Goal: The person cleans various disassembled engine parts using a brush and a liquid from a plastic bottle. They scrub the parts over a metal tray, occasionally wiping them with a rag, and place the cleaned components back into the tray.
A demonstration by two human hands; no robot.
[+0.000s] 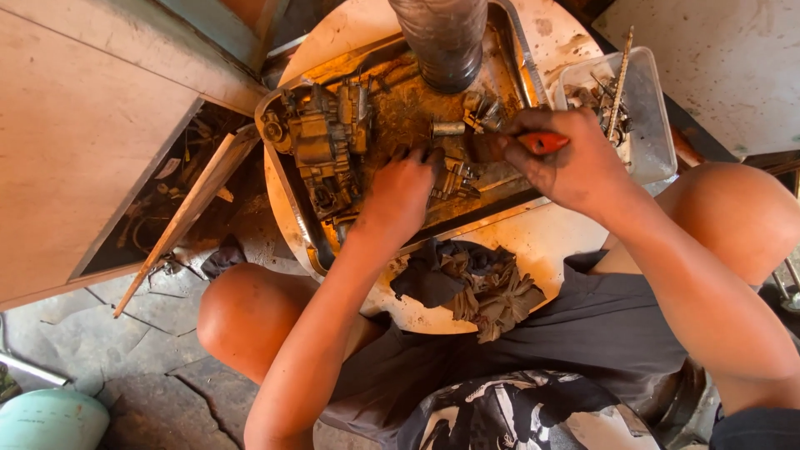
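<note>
Fingers of the right hand (575, 162) clamp a red-handled screwdriver (542, 142), its long axis pointing toward nine o'clock at the small grimy metal part (457, 167), which the nearer left hand (402, 193) pins in the rusty steel tray (287, 179)

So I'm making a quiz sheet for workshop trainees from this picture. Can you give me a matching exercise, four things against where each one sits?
Things:
1. carburetor body
2. dirty rag
3. clear plastic tub
4. red-handled tool

Places:
A. in the right hand
B. on the round table's near edge, in front of the metal tray
C. at the left end of the metal tray
D. right of the tray, holding small parts

Pairs: 1-C, 2-B, 3-D, 4-A
</note>
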